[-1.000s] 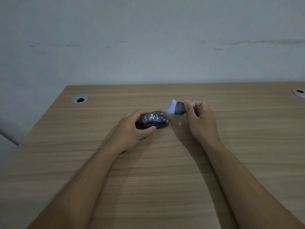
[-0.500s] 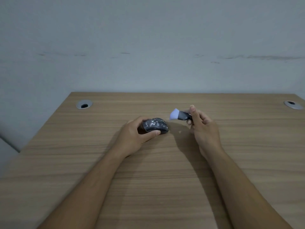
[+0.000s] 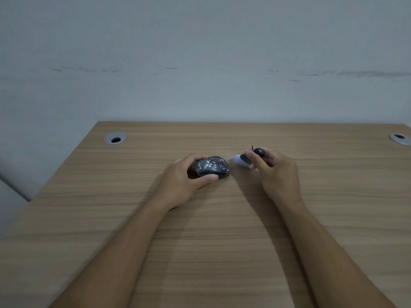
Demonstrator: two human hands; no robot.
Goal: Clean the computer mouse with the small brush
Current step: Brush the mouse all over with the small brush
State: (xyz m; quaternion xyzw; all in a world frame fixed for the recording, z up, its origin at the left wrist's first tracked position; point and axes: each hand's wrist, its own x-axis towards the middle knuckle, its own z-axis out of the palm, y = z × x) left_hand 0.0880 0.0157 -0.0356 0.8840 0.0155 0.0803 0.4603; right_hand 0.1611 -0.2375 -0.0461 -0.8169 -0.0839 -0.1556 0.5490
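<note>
Currently: computer mouse (image 3: 212, 168) flat on the counter (image 3: 222, 241), near centre, speckled top up. Held by left hand (image 3: 184, 185), thumb on near flank, fingers (image 3: 189, 157) wrapped over far side. Small brush (image 3: 244, 161) pinched in right hand (image 3: 275, 172), pale bristles aimed at the mouse nose, just beside, not touching. Advisable: keep mouse pinned, bring bristles down lightly, sweep along button seams and wheel, away from the holding thumb. Cable grommets (image 3: 115, 138) far off, irrelevant.

Office: desk (image 3: 222, 241) with cable grommets (image 3: 115, 138)
</note>
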